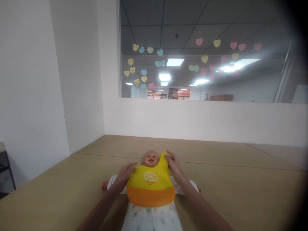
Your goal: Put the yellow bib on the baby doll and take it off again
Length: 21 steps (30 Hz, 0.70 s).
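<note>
A baby doll (151,159) lies on its back on the table, head toward the wall, in white patterned clothes, its arms out to both sides. Over its chest lies a yellow bib (154,176) with a white citrus-slice print and an orange pocket along the bottom. My right hand (174,163) has its fingers closed on the upright strap beside the doll's head. At the bib's upper left edge, my left hand (127,173) pinches the rim near the doll's shoulder. The other strap's end is hidden.
The wooden table (67,183) runs back to a white wall (168,118), with seams between its boards. Above is a window (180,73) with several heart-shaped notes. Part of a dark-framed piece of furniture (7,170) stands at far left.
</note>
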Each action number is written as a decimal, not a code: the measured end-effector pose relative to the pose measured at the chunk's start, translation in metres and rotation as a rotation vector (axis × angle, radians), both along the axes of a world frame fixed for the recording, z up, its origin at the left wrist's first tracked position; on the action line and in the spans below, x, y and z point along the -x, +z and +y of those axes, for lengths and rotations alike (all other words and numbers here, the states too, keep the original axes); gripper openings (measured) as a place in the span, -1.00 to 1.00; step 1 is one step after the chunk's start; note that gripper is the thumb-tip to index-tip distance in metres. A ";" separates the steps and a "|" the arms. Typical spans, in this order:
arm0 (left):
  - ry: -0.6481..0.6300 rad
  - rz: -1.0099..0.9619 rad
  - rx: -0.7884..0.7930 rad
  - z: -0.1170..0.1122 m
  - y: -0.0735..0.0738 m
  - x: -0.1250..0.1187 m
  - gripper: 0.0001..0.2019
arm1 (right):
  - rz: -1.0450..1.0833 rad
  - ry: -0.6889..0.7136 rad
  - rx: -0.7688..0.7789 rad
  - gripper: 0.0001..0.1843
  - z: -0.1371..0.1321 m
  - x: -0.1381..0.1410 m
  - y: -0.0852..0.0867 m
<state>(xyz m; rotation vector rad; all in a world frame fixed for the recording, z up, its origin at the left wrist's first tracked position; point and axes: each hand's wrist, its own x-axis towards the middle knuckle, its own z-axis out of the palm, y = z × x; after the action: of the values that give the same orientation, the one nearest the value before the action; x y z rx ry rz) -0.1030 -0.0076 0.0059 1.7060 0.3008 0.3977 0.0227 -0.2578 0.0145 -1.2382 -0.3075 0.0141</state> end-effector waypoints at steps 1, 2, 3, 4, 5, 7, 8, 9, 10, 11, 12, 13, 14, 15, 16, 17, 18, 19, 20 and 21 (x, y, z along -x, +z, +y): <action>0.004 -0.001 -0.027 -0.002 -0.005 0.000 -0.56 | 0.074 0.043 0.013 -0.35 -0.002 0.001 -0.010; -0.004 -0.002 -0.053 -0.003 -0.009 -0.002 -0.61 | 0.136 0.085 0.028 -0.38 -0.004 0.003 -0.021; -0.023 -0.005 -0.075 -0.004 -0.012 -0.004 -0.63 | 0.181 0.117 0.048 -0.44 -0.005 0.003 -0.031; -0.049 -0.010 -0.090 -0.003 -0.015 -0.007 -0.62 | 0.205 0.137 0.071 -0.52 -0.006 0.004 -0.040; -0.069 -0.019 -0.101 -0.002 -0.018 -0.011 -0.59 | 0.217 0.154 0.093 -0.59 -0.007 0.004 -0.046; -0.071 -0.046 -0.114 0.002 -0.024 -0.021 -0.54 | 0.214 0.186 0.116 -0.62 -0.008 0.004 -0.050; -0.057 -0.064 -0.127 0.004 -0.027 -0.027 -0.51 | 0.202 0.204 0.113 -0.62 -0.008 0.004 -0.048; -0.035 -0.080 -0.151 0.007 -0.030 -0.032 -0.48 | 0.182 0.217 0.104 -0.61 -0.008 0.004 -0.044; -0.014 -0.086 -0.180 0.009 -0.033 -0.038 -0.46 | 0.160 0.221 0.096 -0.61 -0.007 0.004 -0.039; 0.006 -0.077 -0.209 0.012 -0.036 -0.043 -0.45 | 0.143 0.218 0.096 -0.60 -0.006 0.004 -0.034; 0.020 -0.051 -0.234 0.014 -0.038 -0.047 -0.45 | 0.135 0.215 0.100 -0.59 -0.005 0.005 -0.029; 0.031 -0.009 -0.254 0.015 -0.039 -0.051 -0.45 | 0.140 0.224 0.105 -0.58 -0.004 0.005 -0.026; 0.038 0.045 -0.268 0.015 -0.039 -0.055 -0.45 | 0.154 0.248 0.105 -0.57 -0.002 0.005 -0.023; 0.040 0.099 -0.280 0.014 -0.037 -0.057 -0.45 | 0.170 0.285 0.100 -0.56 -0.001 0.005 -0.022; 0.041 0.143 -0.300 0.012 -0.034 -0.059 -0.46 | 0.185 0.328 0.093 -0.56 0.001 0.005 -0.022; 0.040 0.173 -0.331 0.009 -0.031 -0.060 -0.47 | 0.194 0.368 0.087 -0.55 0.002 0.004 -0.023; 0.040 0.193 -0.372 0.005 -0.027 -0.058 -0.49 | 0.198 0.398 0.084 -0.54 0.003 0.003 -0.025; 0.047 0.196 -0.416 0.001 -0.023 -0.054 -0.50 | 0.199 0.415 0.086 -0.54 0.003 0.001 -0.027; 0.060 0.177 -0.461 -0.002 -0.020 -0.046 -0.50 | 0.198 0.418 0.089 -0.54 0.003 -0.001 -0.030; 0.084 0.140 -0.498 -0.005 -0.018 -0.034 -0.50 | 0.196 0.410 0.090 -0.54 0.002 -0.004 -0.033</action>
<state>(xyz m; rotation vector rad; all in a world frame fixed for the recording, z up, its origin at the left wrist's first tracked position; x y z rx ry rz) -0.0686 -0.0122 -0.0125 2.2201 0.4001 0.4405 0.0272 -0.2558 -0.0189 -1.2340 -0.3882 0.5037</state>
